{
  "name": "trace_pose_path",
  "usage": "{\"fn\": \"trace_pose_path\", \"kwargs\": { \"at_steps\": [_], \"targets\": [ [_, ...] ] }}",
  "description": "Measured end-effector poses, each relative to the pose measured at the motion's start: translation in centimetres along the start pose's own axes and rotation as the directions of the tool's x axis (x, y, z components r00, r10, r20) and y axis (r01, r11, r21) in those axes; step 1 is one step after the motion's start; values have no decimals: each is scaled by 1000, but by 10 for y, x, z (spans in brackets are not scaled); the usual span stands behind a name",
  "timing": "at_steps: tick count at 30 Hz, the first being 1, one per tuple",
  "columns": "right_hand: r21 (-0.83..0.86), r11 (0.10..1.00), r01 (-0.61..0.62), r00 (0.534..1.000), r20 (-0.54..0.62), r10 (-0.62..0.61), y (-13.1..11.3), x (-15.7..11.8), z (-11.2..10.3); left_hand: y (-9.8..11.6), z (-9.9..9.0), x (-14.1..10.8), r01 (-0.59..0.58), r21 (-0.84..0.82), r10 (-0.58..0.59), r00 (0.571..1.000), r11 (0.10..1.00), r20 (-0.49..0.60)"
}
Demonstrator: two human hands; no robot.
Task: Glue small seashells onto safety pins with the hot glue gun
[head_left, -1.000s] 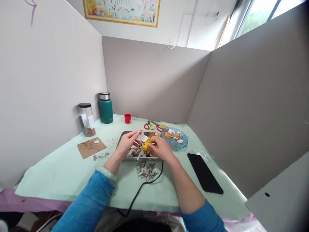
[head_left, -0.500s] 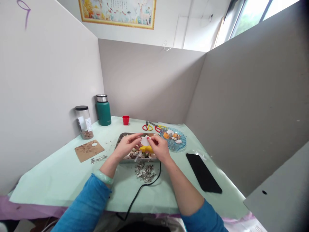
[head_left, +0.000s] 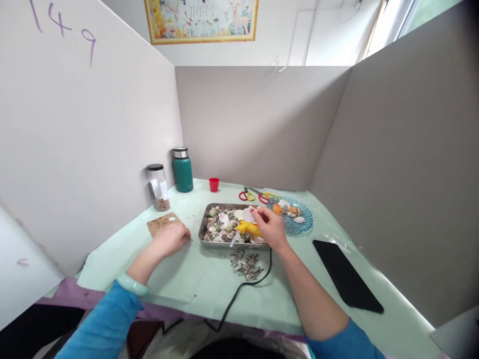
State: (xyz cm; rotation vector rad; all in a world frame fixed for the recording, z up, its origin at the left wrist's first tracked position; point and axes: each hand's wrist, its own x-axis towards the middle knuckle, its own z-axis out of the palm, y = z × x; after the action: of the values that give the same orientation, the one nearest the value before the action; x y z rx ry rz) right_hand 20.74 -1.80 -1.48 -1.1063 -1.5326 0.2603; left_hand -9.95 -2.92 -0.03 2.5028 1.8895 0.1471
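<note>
My right hand pinches a flat, pale white shell over the right part of a metal tray full of small shells. A yellow glue gun with a pale nozzle lies across the tray beneath it. My left hand is down on the table by a brown board, fingertips together on a slim shiny metal piece. Only the tip of that piece shows, so its kind is unclear. In front of the tray lies a pile of small metal clips.
A blue glass plate holding shells stands right of the tray, with scissors behind. A black pad lies at the right. Further back are a red cup, a green bottle and a jar. A black cord crosses the front.
My left hand has left the shell over the tray and moved left and down to the metal piece on the table. My right hand still holds the shell. The view has turned left.
</note>
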Motion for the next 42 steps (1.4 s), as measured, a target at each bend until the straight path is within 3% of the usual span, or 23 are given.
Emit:
{"fn": "trace_pose_path", "kwargs": {
  "at_steps": [8, 14, 23, 33, 38, 42],
  "targets": [
    [-17, 1000, 7, 1000, -7, -7, -3, -1, -2, -1, 1, 5, 89, 36, -88, 995, 995, -37],
    [-8, 1000, 5, 1000, 2, -5, 1, 0, -1, -8, -2, 0, -47, -44, 49, 998, 998, 40],
    [-20, 1000, 9, 1000, 15, -9, 0, 1, -2, -16, -4, -1, -112, -48, 118, 981, 993, 156],
    [-18, 1000, -15, 1000, 13, 15, 2, -1, 0, -19, -10, -7, -92, -11, 93, 983, 996, 161],
    [-18, 1000, -17, 1000, 4, 17, 3, 0, 0, -23, -7, -1, -134, -144, 147, 985, 980, 88],
    [-17, 1000, -19, 1000, 8, 19, 3, -1, 0, -28, -9, -2, -99, -372, 96, 995, 923, -27]
  ]
}}
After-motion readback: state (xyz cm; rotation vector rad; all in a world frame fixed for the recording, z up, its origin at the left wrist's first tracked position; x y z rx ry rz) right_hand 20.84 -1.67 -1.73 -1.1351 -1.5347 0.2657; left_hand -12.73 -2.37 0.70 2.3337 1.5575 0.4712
